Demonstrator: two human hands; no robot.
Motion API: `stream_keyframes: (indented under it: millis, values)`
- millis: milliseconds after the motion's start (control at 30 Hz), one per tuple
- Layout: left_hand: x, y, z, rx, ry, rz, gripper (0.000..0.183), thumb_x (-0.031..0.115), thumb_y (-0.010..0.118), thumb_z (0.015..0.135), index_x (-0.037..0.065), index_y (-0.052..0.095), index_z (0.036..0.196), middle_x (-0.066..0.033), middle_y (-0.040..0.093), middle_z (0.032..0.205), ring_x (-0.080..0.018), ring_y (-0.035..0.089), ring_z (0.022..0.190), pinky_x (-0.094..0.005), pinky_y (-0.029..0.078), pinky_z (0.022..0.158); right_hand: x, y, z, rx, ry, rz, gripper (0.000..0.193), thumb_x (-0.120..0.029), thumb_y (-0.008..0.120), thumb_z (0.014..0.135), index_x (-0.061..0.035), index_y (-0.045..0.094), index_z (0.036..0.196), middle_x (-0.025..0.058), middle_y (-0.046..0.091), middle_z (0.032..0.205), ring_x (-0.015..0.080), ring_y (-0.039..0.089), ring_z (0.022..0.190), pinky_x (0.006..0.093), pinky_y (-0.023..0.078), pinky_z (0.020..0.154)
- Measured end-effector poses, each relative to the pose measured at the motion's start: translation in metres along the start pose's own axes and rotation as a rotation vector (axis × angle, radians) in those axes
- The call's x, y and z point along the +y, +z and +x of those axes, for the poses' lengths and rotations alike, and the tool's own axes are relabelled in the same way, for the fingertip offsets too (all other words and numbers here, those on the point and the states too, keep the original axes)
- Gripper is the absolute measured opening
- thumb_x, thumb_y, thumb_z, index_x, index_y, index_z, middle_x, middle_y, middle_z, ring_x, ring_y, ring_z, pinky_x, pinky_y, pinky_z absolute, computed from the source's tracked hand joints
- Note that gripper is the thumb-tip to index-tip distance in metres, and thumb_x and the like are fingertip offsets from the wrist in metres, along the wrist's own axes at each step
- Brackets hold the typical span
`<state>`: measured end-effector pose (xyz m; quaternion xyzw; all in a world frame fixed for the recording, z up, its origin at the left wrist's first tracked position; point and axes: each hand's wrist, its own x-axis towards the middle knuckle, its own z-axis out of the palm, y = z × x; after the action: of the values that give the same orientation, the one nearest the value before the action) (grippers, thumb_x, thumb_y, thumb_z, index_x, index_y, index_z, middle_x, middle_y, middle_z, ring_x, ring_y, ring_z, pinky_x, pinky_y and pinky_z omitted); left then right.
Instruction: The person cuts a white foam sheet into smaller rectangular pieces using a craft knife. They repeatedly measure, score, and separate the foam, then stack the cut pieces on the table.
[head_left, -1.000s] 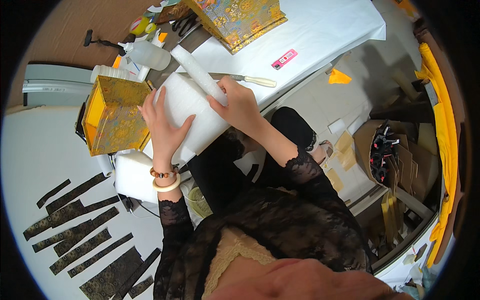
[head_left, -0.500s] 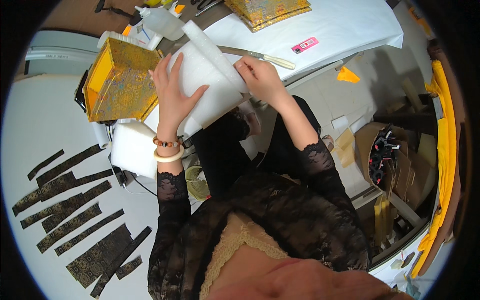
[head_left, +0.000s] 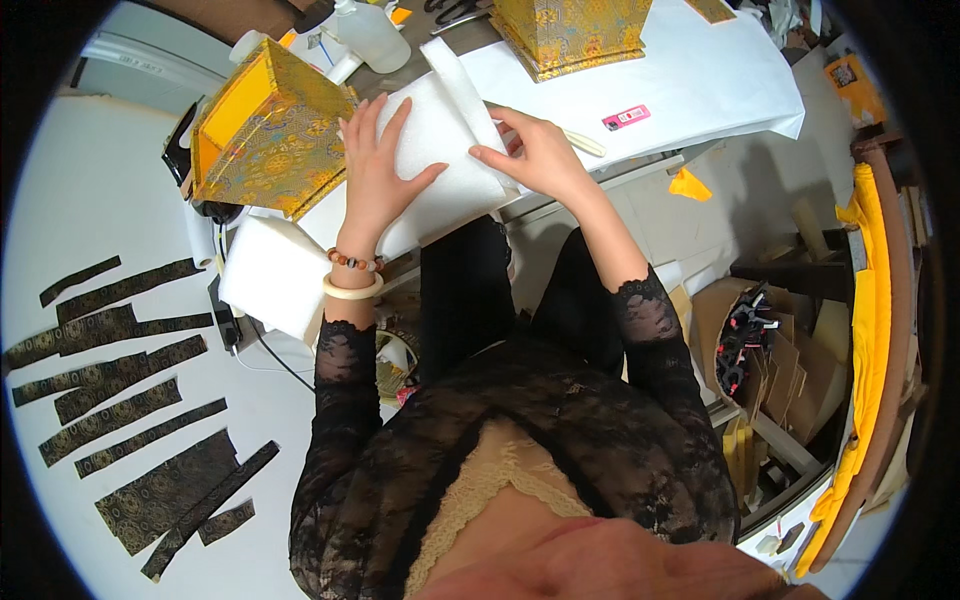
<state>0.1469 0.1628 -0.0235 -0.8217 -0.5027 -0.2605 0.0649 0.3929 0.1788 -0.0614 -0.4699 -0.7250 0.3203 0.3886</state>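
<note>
Foam block (head_left: 437,130), white, is lying at the near edge of the tabletop (head_left: 720,90), with a thin foam slab (head_left: 458,85) standing along its right side. Left hand (head_left: 378,185) is resting on the block, fingers spread apart. Right hand (head_left: 540,158) is touching the slab's near end; whether it is clamping, I am unable to tell. Pale-handled knife (head_left: 585,143) is lying just beside that hand
</note>
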Motion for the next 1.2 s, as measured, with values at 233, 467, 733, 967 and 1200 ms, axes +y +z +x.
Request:
stream_keyframes:
  millis: [233, 467, 733, 967, 1200]
  values:
    - [-0.008, 0.006, -0.006, 0.052, 0.032, -0.029, 0.084, 0.047, 0.084, 0.075, 0.016, 0.052, 0.146, -0.0163, 0.04, 0.153, -0.0411, 0.031, 0.145, -0.062, 0.017, 0.121, 0.01, 0.004, -0.006, -0.005, 0.019, 0.067, 0.06, -0.046, 0.08, 0.083, -0.0045, 0.068, 0.126, 0.0138, 0.074, 0.099, 0.0214, 0.07, 0.081, 0.0342, 0.057, 0.075]
    - [-0.014, 0.018, -0.008, 0.137, 0.089, -0.076, 0.082, 0.049, 0.082, 0.076, 0.016, 0.053, 0.145, -0.0161, 0.038, 0.153, -0.0402, 0.029, 0.146, -0.0604, 0.015, 0.122, 0.026, 0.006, -0.01, 0.035, 0.222, 0.332, 0.057, -0.05, 0.048, 0.106, -0.0001, 0.069, 0.123, 0.0087, 0.072, 0.096, 0.0146, 0.064, 0.081, 0.0305, 0.054, 0.076]
    - [-0.017, 0.019, -0.009, 0.127, 0.085, 0.01, 0.08, 0.055, 0.08, 0.077, 0.024, 0.054, 0.146, -0.0178, 0.038, 0.153, -0.0416, 0.029, 0.145, -0.0607, 0.016, 0.121, 0.007, 0.007, -0.008, 0.027, 0.337, 0.219, 0.062, -0.053, 0.051, 0.104, 0.0038, 0.065, 0.125, 0.0088, 0.07, 0.102, 0.0146, 0.063, 0.091, 0.0297, 0.053, 0.083]
    - [-0.007, 0.015, -0.007, 0.113, 0.055, 0.061, 0.084, 0.066, 0.078, 0.073, 0.028, 0.056, 0.145, -0.0208, 0.037, 0.152, -0.0442, 0.03, 0.143, -0.0643, 0.019, 0.117, -0.01, 0.018, -0.01, 0.063, 0.146, -0.026, 0.06, -0.049, 0.07, 0.092, 0.0012, 0.066, 0.124, 0.0161, 0.073, 0.087, 0.0242, 0.071, 0.078, 0.0344, 0.056, 0.072]
    - [-0.007, 0.019, -0.006, 0.15, 0.038, -0.007, 0.087, 0.067, 0.079, 0.069, 0.028, 0.057, 0.144, -0.0187, 0.037, 0.153, -0.044, 0.031, 0.143, -0.0664, 0.022, 0.114, -0.025, 0.019, -0.014, 0.11, 0.165, -0.067, 0.049, -0.035, 0.072, 0.091, -0.0012, 0.066, 0.126, 0.0179, 0.073, 0.083, 0.0269, 0.073, 0.071, 0.0355, 0.057, 0.069]
